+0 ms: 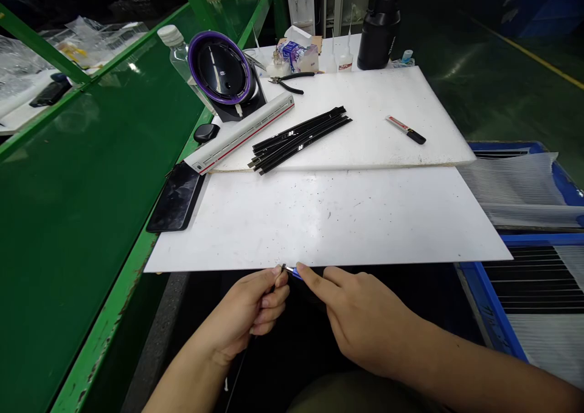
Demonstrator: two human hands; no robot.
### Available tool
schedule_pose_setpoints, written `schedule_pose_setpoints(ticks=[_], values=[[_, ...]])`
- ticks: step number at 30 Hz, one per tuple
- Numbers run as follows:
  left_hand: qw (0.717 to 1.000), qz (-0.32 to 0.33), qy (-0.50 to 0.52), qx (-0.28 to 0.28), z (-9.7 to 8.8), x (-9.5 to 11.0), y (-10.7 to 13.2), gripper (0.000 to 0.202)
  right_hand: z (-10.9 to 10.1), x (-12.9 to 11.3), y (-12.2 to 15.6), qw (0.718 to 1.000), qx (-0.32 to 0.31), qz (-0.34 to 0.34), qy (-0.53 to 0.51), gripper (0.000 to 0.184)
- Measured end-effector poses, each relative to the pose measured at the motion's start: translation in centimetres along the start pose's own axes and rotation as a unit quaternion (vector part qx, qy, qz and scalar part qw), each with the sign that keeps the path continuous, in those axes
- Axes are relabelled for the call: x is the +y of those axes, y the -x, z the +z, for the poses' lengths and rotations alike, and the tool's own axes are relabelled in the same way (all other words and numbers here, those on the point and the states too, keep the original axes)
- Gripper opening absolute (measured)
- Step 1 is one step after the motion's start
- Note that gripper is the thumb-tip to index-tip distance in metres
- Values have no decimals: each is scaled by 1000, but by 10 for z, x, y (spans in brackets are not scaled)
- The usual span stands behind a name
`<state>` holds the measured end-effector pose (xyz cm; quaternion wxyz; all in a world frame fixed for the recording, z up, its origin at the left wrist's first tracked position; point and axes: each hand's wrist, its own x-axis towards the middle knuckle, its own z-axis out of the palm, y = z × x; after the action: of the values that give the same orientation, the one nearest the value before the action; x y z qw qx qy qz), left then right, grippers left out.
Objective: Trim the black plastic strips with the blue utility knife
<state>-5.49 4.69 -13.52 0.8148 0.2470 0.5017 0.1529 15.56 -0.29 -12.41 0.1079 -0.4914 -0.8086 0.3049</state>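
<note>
At the table's near edge my left hand is closed in a pinch around the end of a thin black strip; the rest of it is hidden by the fingers. My right hand is closed round a slim tool with a blue handle, index finger laid along it. The tool's metal tip meets the strip's end just beyond my left fingertips; its exact kind is unclear. Farther up, a bundle of black strips lies across the white foam pad.
Left of the strips are a long white box, a purple-rimmed fan and a phone. A utility knife, pliers and a black flask stand or lie on the pad's far part. Blue crates sit right.
</note>
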Motion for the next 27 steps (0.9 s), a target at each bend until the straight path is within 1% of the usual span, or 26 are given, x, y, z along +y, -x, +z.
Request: schedule_pose_setpoints(ticks=[2, 4, 7, 12, 16, 23, 27], values=[[1000, -1, 4, 2, 0, -1, 0, 29, -1, -2, 1, 1000, 4, 2, -2, 66], [1000, -1, 7, 2, 1, -1, 1, 29, -3, -2, 0, 1000, 6, 20, -9, 67], [1000, -1, 8, 0, 1, -2, 1, 29, -4, -1, -2, 999, -5, 40, -10, 67], [1000, -6, 12, 3, 0, -2, -1, 28, -4, -1, -5, 1000, -6, 18, 7, 65], [1000, -5, 9, 3, -1, -2, -1, 28, -4, -1, -6, 1000, -2, 13, 14, 65], [1000, -5, 9, 13, 2, -1, -1, 29, -4, -1, -4, 999, 3, -2, 32, 64], [1000, 0, 6, 20, 3, -2, -1, 30, 1, -1, -3, 997, 2, 0, 76, 68]])
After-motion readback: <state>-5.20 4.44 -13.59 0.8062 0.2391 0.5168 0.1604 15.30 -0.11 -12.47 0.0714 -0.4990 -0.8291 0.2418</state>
